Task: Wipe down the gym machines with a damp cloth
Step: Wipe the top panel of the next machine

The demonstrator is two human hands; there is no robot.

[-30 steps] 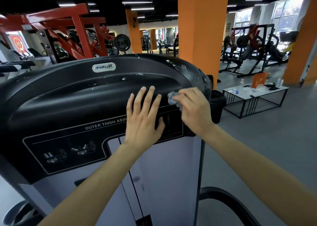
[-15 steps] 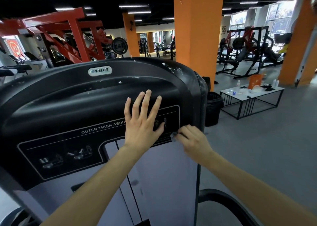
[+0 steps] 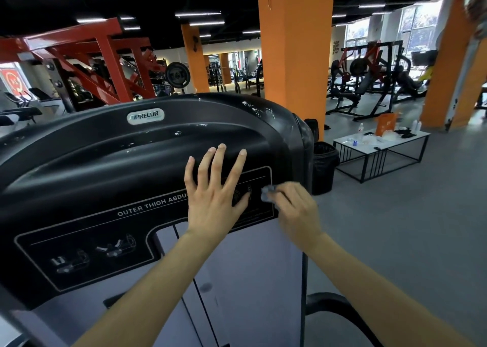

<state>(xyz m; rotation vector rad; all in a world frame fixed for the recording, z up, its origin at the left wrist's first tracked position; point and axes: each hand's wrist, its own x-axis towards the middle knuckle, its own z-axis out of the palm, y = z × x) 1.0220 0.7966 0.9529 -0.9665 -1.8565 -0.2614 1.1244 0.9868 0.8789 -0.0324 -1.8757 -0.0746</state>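
From the head view, the task's thing is the small, crumpled pale blue-grey damp cloth. It is pinched in the curled fingers of the right hand and pressed against the right end of the glossy black instruction label with white lettering. The left hand lies flat with fingers straight and spread, holding nothing, braced on the label's middle and reaching past its upper edge. The label sits on the rounded black moulded-plastic shroud of the outer thigh machine. Above the label the smooth curved shell carries wet streaks and droplets, so it looks wiped over. Below the label is a flat matt grey panel. To wipe well, I judge the cloth should be opened wider and drawn in overlapping strokes across the label. The bracing hand should also lift so the patch beneath it gets cleaned. The recessed groove above the label will likely trap moisture
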